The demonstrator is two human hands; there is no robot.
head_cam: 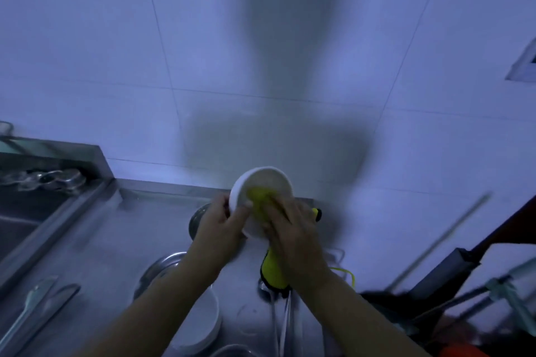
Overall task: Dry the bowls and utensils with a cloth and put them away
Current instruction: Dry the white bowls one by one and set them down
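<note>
The left hand (216,226) grips the rim of a white bowl (272,182), tilted above the steel counter (116,240). The right hand (293,233) presses a yellow cloth (259,200) into the bowl, fingers curled over it; the cloth's tail hangs below that wrist. Beneath the left forearm sit stacked white bowls (203,324) and a metal bowl (162,266). Far left of the hands lie utensils (40,307).

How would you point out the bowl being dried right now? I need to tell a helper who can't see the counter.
Start at the steel counter below the tiled wall. Above its middle, the left hand grips a white bowl tilted toward the camera. Unlike the white bowls resting nearer the camera, it is held up with a yellow cloth pressed inside by the right hand.
</note>
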